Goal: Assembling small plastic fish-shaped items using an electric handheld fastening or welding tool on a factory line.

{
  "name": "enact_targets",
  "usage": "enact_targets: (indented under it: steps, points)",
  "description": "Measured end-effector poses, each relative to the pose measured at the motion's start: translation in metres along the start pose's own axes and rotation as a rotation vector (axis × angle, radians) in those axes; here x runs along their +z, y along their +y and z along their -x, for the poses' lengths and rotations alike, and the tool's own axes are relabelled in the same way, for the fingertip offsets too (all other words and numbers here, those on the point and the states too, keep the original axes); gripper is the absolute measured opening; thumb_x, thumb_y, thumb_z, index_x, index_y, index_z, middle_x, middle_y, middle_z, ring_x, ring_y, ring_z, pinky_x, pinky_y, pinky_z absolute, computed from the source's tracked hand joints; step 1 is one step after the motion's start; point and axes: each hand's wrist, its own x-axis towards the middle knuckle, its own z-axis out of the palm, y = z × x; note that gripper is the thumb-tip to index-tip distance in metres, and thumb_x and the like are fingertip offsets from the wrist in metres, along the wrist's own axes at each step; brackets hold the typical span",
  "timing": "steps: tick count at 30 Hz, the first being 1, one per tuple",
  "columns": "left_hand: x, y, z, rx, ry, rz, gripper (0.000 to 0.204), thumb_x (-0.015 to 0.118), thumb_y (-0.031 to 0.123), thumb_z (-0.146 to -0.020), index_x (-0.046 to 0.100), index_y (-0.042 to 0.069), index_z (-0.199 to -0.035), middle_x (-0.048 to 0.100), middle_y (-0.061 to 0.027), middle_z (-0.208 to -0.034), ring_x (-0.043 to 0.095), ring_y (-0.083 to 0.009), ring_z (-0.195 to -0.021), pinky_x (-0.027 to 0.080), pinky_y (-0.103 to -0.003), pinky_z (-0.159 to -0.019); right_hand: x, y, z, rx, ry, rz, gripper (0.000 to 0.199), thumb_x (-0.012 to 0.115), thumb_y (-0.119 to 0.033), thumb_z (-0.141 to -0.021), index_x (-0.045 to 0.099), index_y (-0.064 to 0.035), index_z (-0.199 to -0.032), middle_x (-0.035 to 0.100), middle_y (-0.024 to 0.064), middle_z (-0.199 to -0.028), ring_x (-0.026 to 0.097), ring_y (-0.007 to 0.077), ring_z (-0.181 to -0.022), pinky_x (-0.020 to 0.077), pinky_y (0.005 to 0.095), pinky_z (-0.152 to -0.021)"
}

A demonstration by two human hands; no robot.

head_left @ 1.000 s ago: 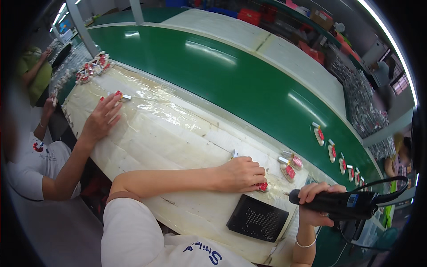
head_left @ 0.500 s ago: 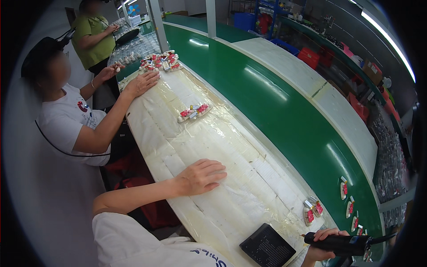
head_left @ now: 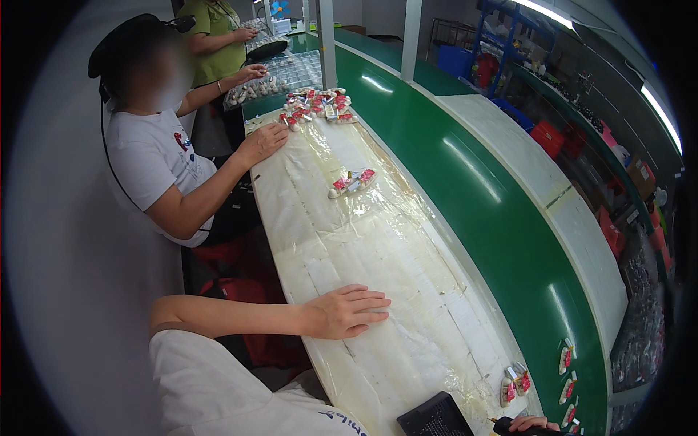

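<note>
Left hand [head_left: 347, 311]: lies flat, palm down, fingers spread and open on the bench [head_left: 407, 291]; it grips nothing.
Right hand [head_left: 534, 423]: only the knuckles show at the lower edge, curled over a dark tool [head_left: 509, 427]; how tightly it closes cannot be told.
Bench: long, pale, covered in clear film, running beside the green belt [head_left: 465, 160].
Parts, near [head_left: 514, 384]: small red-and-white pieces at the bench's right edge, just above the right hand.
Parts, middle [head_left: 352, 182]: a small group well ahead of the left hand.
Parts, far [head_left: 316, 105]: a heap at the bench's far end.
Black pad [head_left: 435, 418]: at the near edge, left of the tool.
Co-worker's hand [head_left: 263, 139]: resting on the bench beside the far heap.
</note>
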Motion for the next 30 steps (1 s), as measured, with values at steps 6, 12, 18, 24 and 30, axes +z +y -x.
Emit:
enact_targets:
  steps: [6,12,18,24,30]
  points:
    - [0.001,-0.001,-0.004,-0.005,0.042,0.044,0.033,0.061,0.011,-0.075,0.057,0.006,-0.108,0.051,-0.0095,-0.122,0.047,-0.0223,-0.115,0.036,-0.037,-0.097,0.004,-0.001,0.001,0.068,0.071,0.004,0.035,0.057,-0.037,-0.087,0.047,-0.0046,-0.100,0.050,0.0075,-0.062,0.045,0.0180,-0.046,0.0408,0.0311,-0.044]
    - [0.001,-0.002,-0.006,-0.003,0.054,0.057,0.032,0.061,0.011,-0.075,0.057,0.006,-0.106,0.052,-0.0093,-0.121,0.048,-0.0224,-0.114,0.036,-0.036,-0.097,-0.003,0.001,0.000,0.095,0.034,0.018,0.035,0.053,-0.037,-0.090,0.042,-0.0050,-0.102,0.046,0.0072,-0.064,0.041,0.0174,-0.046,0.0375,0.0311,-0.045]
    - [0.000,-0.001,-0.006,-0.007,0.036,0.061,0.032,0.061,0.012,-0.075,0.055,0.006,-0.107,0.051,-0.0094,-0.122,0.047,-0.0220,-0.115,0.036,-0.036,-0.097,0.008,-0.004,-0.001,0.080,0.111,0.080,0.036,0.051,-0.039,-0.090,0.044,-0.0032,-0.089,0.043,0.0061,-0.060,0.040,0.0171,-0.045,0.0365,0.0308,-0.045]
    - [0.002,-0.002,-0.006,0.005,0.065,0.073,0.037,0.063,0.008,-0.071,0.056,0.005,-0.107,0.051,-0.0106,-0.121,0.049,-0.0237,-0.112,0.039,-0.037,-0.094,0.007,-0.005,0.000,0.108,0.133,0.105,0.041,0.051,-0.041,-0.090,0.043,-0.0032,-0.076,0.042,0.0061,-0.058,0.040,0.0171,-0.044,0.0364,0.0303,-0.044]
    - [-0.001,-0.002,-0.007,0.011,0.074,0.072,0.037,0.064,0.008,-0.070,0.056,0.005,-0.107,0.052,-0.0107,-0.120,0.049,-0.0234,-0.112,0.039,-0.037,-0.094,0.003,-0.002,0.000,0.101,0.112,0.094,0.039,0.051,-0.040,-0.090,0.043,-0.0030,-0.077,0.043,0.0063,-0.059,0.040,0.0167,-0.044,0.0367,0.0301,-0.043]
